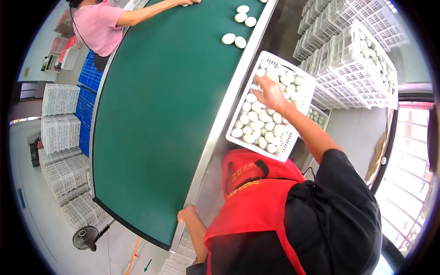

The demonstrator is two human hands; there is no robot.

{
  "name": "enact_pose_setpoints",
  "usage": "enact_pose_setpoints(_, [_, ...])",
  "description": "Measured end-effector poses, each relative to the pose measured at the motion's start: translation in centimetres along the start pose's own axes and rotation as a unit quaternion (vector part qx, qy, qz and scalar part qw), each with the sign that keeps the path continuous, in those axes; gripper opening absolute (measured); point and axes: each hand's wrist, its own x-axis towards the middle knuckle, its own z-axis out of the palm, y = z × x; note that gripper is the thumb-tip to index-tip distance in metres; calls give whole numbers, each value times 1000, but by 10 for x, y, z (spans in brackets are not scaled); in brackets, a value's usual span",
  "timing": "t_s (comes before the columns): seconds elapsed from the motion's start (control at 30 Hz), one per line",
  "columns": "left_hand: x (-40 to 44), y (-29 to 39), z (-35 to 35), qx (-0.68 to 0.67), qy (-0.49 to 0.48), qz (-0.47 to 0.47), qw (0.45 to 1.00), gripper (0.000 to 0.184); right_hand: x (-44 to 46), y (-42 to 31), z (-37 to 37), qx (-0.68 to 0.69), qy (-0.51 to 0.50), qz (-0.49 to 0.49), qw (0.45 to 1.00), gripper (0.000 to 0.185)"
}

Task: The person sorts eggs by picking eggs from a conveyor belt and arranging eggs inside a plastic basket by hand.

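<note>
The right hand (271, 94), fingers bent, dips among smooth, pale, oval eggs (255, 124) in the white plastic basket (285, 147), probably picking; I can't tell if it has one. Next needs a soft grip. The left hand (188, 214) rests on the shiny metal rail (207, 156), its hold unclear.

Stacked crates (338, 64), a green work surface (151, 128) and many eggs (240, 17) mark an egg-handling workshop.

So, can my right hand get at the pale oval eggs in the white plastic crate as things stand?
Most likely yes: the right hand is right at the pale oval eggs, the white plastic crate is open on top, and I see nothing covering them.
</note>
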Motion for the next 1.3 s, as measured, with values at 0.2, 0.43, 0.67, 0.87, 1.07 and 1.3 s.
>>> enact_pose_setpoints(0.2, [-29,16,18,-309,126,-85,939,46,133,27,50,-129,-48,32,990,60])
enact_pose_setpoints(0.43, [-52,28,24,-253,124,-61,958,46,174,13,97,-213,-177,58,959,53])
enact_pose_setpoints(0.67, [-58,35,20,-36,52,-14,998,47,180,38,66,-123,-67,193,971,57])
enact_pose_setpoints(0.87, [-70,29,27,-389,131,-109,905,47,199,109,59,35,-150,207,966,74])
enact_pose_setpoints(1.07, [-35,27,20,-125,57,-20,990,58,184,53,48,-76,-306,52,948,64])
enact_pose_setpoints(1.3, [-138,49,56,-248,191,-36,949,60,48,27,-32,355,-323,250,841,52])
